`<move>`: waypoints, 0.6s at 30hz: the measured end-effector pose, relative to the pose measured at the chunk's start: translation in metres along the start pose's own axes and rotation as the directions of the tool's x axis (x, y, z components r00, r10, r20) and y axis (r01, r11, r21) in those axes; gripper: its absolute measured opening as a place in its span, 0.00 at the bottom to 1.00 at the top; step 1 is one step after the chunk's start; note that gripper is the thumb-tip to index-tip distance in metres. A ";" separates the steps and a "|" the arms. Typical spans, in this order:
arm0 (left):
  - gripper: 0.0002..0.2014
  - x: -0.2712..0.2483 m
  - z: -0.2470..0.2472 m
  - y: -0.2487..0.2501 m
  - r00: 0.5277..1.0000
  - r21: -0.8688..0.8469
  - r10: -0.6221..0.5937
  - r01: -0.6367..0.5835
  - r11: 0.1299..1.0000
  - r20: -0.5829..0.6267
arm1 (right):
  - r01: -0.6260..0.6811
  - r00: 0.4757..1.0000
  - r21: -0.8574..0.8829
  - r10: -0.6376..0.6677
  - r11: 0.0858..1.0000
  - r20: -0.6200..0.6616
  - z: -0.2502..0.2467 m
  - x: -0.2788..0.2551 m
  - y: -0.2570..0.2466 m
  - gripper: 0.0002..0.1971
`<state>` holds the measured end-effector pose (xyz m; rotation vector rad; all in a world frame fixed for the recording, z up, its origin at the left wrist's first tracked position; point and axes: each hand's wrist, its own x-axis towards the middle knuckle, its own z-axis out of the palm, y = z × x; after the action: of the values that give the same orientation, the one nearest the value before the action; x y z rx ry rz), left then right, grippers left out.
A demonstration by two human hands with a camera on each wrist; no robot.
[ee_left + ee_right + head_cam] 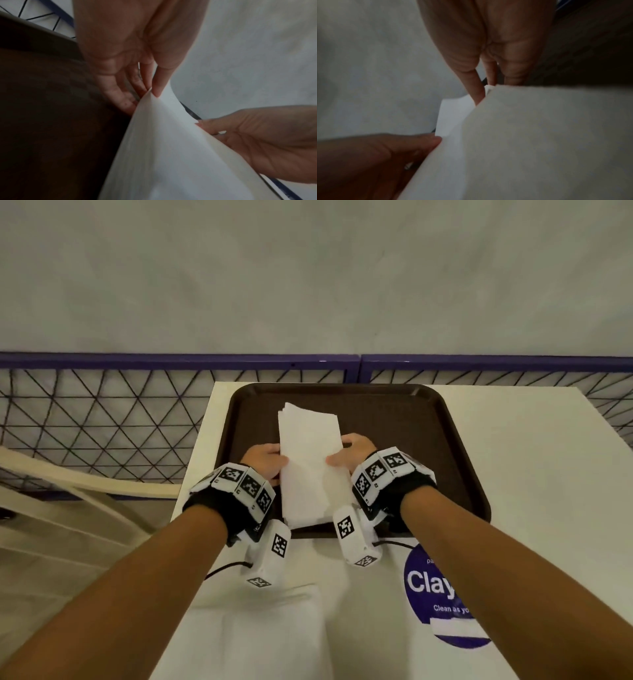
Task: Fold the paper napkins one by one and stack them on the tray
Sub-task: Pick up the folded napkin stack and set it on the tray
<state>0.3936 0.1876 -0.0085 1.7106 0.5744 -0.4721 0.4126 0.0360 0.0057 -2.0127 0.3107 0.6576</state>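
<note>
A dark brown tray (428,440) lies on the white table (531,474). On its middle sits a pile of folded white napkins (308,422). Just above the pile's near part I hold one folded napkin (315,487) by its two side edges. My left hand (274,463) pinches the left edge between thumb and fingers (157,86). My right hand (337,457) pinches the right edge, its fingertips (478,94) on the paper (539,135). The underside of the held napkin is hidden.
Unfolded white napkins (260,631) lie at the table's near edge, below my wrists. A round blue sticker (438,594) is on the table at the right. A purple rail with wire mesh (137,405) runs behind the table; a beige chair (68,484) stands left.
</note>
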 end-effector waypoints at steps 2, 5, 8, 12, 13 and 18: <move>0.21 0.006 -0.003 -0.004 1.000 0.008 -0.013 0.013 1.000 -0.003 | 0.004 1.000 -0.114 -0.004 0.993 -0.007 0.003 0.002 0.001 0.25; 0.23 0.014 -0.007 -0.005 1.000 0.038 0.026 -0.025 0.999 -0.013 | 0.007 0.998 -0.250 -0.023 0.968 -0.062 0.004 0.004 0.000 0.25; 0.27 0.020 -0.010 -0.004 0.996 0.068 0.088 -0.086 0.994 -0.021 | -0.009 0.995 -0.187 -0.011 0.982 -0.103 0.000 0.007 0.002 0.29; 0.29 0.027 -0.013 -0.006 0.983 0.186 0.176 -0.163 0.969 -0.056 | -0.001 0.994 -0.166 -0.017 0.986 -0.105 0.001 0.010 -0.002 0.23; 0.28 0.027 -0.014 -0.007 0.978 0.254 0.199 -0.176 0.951 -0.068 | -0.001 0.994 -0.209 -0.021 0.978 -0.104 0.003 0.010 -0.003 0.21; 0.27 0.020 -0.013 -0.003 0.975 0.543 0.211 -0.142 0.828 -0.066 | 0.024 0.987 -0.414 -0.087 0.910 -0.135 0.014 0.003 -0.004 0.19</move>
<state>0.4076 0.2036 -0.0201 2.3231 0.3800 -0.4171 0.4122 0.0504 0.0010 -2.4745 0.2137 0.5684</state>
